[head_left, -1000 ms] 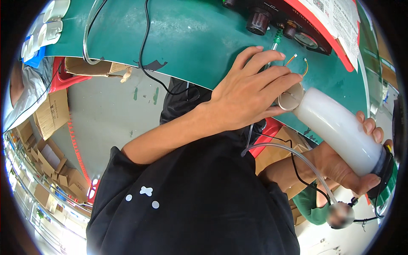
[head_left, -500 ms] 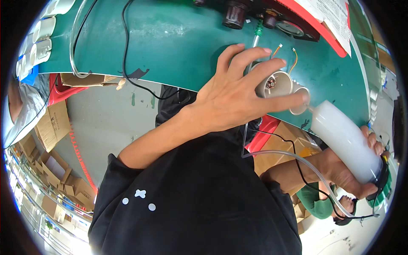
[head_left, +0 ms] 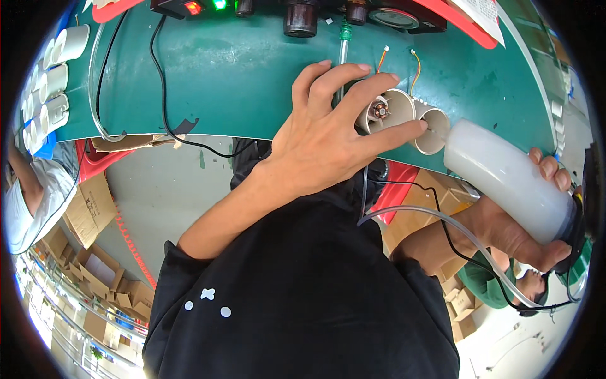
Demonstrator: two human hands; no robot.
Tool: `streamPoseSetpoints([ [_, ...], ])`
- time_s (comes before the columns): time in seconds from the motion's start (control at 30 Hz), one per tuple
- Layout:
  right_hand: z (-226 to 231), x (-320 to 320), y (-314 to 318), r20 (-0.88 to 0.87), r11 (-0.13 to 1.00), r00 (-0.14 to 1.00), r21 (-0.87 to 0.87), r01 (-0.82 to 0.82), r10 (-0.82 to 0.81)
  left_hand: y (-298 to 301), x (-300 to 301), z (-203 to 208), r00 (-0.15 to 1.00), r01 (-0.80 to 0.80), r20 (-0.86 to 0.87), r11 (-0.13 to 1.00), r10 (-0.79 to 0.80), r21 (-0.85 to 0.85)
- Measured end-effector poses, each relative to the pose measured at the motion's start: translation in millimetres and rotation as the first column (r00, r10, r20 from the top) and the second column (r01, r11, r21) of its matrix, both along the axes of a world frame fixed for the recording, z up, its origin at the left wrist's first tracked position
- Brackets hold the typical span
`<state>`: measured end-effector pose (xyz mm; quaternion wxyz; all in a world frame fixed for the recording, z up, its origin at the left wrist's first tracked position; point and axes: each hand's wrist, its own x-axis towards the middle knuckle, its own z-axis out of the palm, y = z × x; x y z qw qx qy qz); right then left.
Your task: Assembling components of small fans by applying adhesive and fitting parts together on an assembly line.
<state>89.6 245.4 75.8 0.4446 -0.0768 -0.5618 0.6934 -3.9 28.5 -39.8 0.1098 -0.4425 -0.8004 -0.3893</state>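
Observation:
A pale grey plastic housing (head_left: 399,106) of two joined open cylinders lies under my left hand (head_left: 328,129) near the table's front edge. Copper windings (head_left: 380,110) show inside its larger cylinder. My left fingers arch over the larger cylinder while the thumb reaches to the smaller one (head_left: 435,138), gripping the part between them. At the right, my right hand (head_left: 505,230) is wrapped round a glue syringe (head_left: 508,177), a thick translucent barrel with white contents. The barrel slants down to the left, its thin tip at the smaller cylinder's mouth. Exactly where the tip touches I cannot tell.
Behind stands a black control box (head_left: 404,19) with knobs and a gauge. Two small wire leads (head_left: 416,72) stick out past the housing. White cylindrical parts (head_left: 53,82) line the far left. A clear hose (head_left: 467,237) runs to the syringe. Two other people are nearby.
The syringe has moved left and tilted flatter, its tip now further over the smaller cylinder. My left thumb has drawn back from that cylinder's far rim. The whole view has shifted slightly.

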Motion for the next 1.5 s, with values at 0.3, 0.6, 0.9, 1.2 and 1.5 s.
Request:
streamPoseSetpoints([
  [0.3,1.7,-3.0,-10.5,-0.025,0.998,0.998,0.034,-0.048,0.049,1.6,-0.7,1.8,1.0,-0.013,-0.006,1.0,0.013,-0.003],
  [0.6,2.2,-4.3,-10.2,-0.041,0.999,0.998,0.006,-0.05,0.05,1.7,-1.2,1.3,1.0,-0.01,-0.005,1.0,0.01,-0.008],
  [0.9,-1.3,-6.0,-18.2,-0.068,0.998,0.996,0.004,-0.061,0.061,4.3,-1.6,5.4,1.0,0.006,0.018,1.0,-0.007,0.028],
  [1.2,-2.7,-2.4,-12.3,0.014,1.0,1.0,-0.011,0.0,0.0,2.5,-0.7,7.7,1.0,0.016,0.024,1.0,-0.016,-0.012],
  [1.5,-2.5,-2.1,-8.5,0.012,0.995,0.995,0.009,-0.096,0.096,2.8,-1.6,8.0,0.999,0.023,0.022,1.0,-0.023,-0.018],
])
